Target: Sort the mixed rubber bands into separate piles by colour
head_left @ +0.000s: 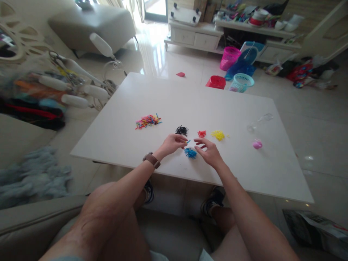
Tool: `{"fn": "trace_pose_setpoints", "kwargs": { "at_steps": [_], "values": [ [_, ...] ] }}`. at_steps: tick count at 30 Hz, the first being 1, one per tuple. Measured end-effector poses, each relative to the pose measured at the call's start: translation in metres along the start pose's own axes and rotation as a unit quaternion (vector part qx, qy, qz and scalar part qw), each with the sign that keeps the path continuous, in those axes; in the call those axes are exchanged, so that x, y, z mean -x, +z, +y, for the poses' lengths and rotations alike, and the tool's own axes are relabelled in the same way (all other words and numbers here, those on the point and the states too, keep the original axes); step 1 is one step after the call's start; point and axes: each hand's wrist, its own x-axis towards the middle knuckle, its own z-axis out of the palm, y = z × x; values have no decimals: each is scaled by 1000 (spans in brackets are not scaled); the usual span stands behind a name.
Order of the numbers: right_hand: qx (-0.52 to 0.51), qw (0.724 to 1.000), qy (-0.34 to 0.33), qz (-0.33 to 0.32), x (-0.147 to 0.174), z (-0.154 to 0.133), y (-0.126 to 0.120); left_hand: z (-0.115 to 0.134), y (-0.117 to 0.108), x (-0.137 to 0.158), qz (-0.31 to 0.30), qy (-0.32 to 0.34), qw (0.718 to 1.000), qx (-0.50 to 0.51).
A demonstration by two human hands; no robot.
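Observation:
My left hand (173,143), with a brown watch on its wrist, pinches a thin blue strip (188,141) between thumb and fingers. Something yellowish shows beside it, too small to name. My right hand (210,152) is held just to the right, fingers apart, with nothing visible in it. Below and between the hands lies a pile of blue strips (190,153). A black pile (181,130) is just beyond my left fingers. Past my right hand lie a small red pile (201,134) and a yellow pile (218,135).
A mixed multicoloured pile (148,121) lies to the left on the white table (108,145). At the right are a pink object (257,144) and a clear plastic item (265,117). Beyond the far edge stand a red stool-like object (216,82) and a turquoise basket (241,82).

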Motion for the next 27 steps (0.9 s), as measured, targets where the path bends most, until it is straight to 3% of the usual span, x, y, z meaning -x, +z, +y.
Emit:
{"fn": "trace_pose_setpoints", "kwargs": {
  "at_steps": [8,13,27],
  "values": [
    [-4,999,-16,-41,2,-1,7,-4,4,0,-35,22,999,-21],
    [-20,1000,-5,-5,2,-4,10,-9,7,-2,-57,27,998,2],
    [-6,1000,9,11,2,-6,10,-11,11,0,-88,22,996,-11]
  ]
}}
